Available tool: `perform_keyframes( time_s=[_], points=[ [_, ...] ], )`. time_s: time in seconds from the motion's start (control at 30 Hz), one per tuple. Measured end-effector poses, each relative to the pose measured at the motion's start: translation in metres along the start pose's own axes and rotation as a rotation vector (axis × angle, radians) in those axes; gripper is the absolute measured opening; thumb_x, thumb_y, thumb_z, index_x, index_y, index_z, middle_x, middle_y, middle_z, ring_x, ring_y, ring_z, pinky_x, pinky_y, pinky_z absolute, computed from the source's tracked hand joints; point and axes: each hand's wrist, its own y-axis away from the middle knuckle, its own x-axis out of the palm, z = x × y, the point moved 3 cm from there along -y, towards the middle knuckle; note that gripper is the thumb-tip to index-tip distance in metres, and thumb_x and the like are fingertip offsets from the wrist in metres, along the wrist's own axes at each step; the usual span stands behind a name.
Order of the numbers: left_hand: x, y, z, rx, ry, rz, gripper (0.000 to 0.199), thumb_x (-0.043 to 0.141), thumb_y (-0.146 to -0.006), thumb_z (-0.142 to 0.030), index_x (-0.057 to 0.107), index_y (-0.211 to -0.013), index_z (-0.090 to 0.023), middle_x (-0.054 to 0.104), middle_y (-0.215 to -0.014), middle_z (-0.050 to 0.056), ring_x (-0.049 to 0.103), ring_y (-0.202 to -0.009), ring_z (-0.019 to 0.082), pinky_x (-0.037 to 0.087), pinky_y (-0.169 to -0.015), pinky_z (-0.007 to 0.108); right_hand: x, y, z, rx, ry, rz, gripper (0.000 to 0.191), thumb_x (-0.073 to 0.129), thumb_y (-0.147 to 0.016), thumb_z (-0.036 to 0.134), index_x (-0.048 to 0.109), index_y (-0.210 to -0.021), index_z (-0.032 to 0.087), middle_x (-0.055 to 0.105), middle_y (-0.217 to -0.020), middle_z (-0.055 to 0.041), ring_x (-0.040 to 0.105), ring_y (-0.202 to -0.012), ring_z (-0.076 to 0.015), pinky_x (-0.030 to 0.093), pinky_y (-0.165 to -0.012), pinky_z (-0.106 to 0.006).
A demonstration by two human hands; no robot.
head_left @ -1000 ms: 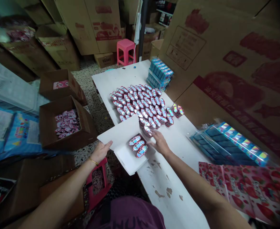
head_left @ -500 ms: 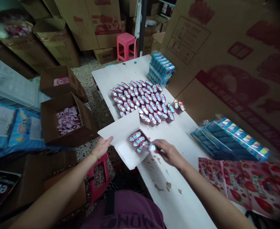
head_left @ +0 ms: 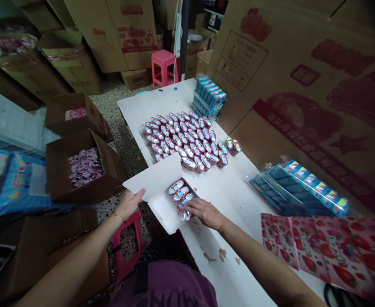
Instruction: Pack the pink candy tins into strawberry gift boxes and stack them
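An opened white carton (head_left: 163, 209) lies at the table's near edge, with several shiny oval-topped packs (head_left: 181, 193) in a row inside it. My left hand (head_left: 129, 204) pinches the carton's raised flap at its left corner. Over the carton's right end, my right hand (head_left: 203, 212) has its fingers closed on a shiny pack (head_left: 186, 216) at the near end of the row. Beyond the carton, many similar packs (head_left: 187, 138) stand grouped on the white table (head_left: 235, 198).
Blue boxes (head_left: 209, 96) are stacked at the table's far end. Wrapped blue boxes (head_left: 289, 187) and strawberry-print sheets (head_left: 318, 247) lie at right beside a large cardboard carton (head_left: 302, 106). Open boxes (head_left: 54, 183) stand on the floor at left, a pink stool (head_left: 164, 64) behind.
My right hand has moved left with a pack, from beside the carton to the near end of its row. My left hand still holds the flap. The view has shifted slightly.
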Motion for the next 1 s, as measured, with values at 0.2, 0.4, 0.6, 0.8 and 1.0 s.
perform_keyframes(
  time_s=[0.2,0.4,0.6,0.8,1.0],
  points=[
    [0.000,0.000,-0.002,-0.027,0.003,0.000,0.053,0.060,-0.062,-0.056,0.062,-0.094,-0.014,0.068,-0.094,0.010,0.061,-0.092,0.026,0.052,-0.078,0.035,0.013,0.003,-0.011,0.022,-0.009,0.066,0.043,0.035,-0.088,0.021,0.036,-0.131,0.021,0.046,-0.128,-0.0064,0.037,-0.119,-0.0175,0.036,-0.097,-0.035],
    [-0.002,-0.001,0.004,-0.039,-0.023,-0.014,0.056,0.059,-0.062,-0.057,0.060,-0.098,-0.014,0.067,-0.094,0.010,0.061,-0.092,0.026,0.052,-0.078,0.036,0.038,0.013,-0.022,0.103,0.130,0.025,0.052,0.039,-0.084,0.016,0.029,-0.134,0.017,0.038,-0.136,-0.0078,0.023,-0.129,-0.0213,0.028,-0.103,-0.044],
    [-0.003,0.002,0.000,-0.050,-0.090,-0.041,0.054,0.058,-0.061,-0.060,0.063,-0.091,-0.015,0.068,-0.089,0.009,0.060,-0.091,0.027,0.048,-0.085,0.039,-0.004,-0.011,-0.059,0.449,0.075,-0.240,0.049,0.034,-0.088,0.035,0.029,-0.135,0.023,0.032,-0.139,-0.0072,0.028,-0.127,-0.0198,0.030,-0.102,-0.042],
    [-0.001,0.006,0.000,-0.030,-0.143,-0.062,0.055,0.054,-0.067,-0.057,0.061,-0.101,-0.014,0.067,-0.096,0.009,0.059,-0.095,0.026,0.044,-0.091,0.039,-0.011,-0.082,-0.143,1.067,0.199,-0.257,0.076,0.026,-0.077,0.068,0.018,-0.138,0.023,0.007,-0.146,-0.0092,0.001,-0.130,-0.0376,0.015,-0.096,-0.064],
    [0.001,0.008,0.002,-0.008,-0.163,-0.052,0.058,0.050,-0.071,-0.058,0.059,-0.107,-0.012,0.063,-0.106,0.012,0.058,-0.098,0.026,0.041,-0.094,0.039,0.004,-0.101,-0.143,1.101,0.298,-0.274,0.074,0.022,-0.076,0.070,0.023,-0.137,0.028,0.015,-0.145,-0.0079,0.006,-0.129,-0.0378,0.020,-0.093,-0.061]
  ],
)
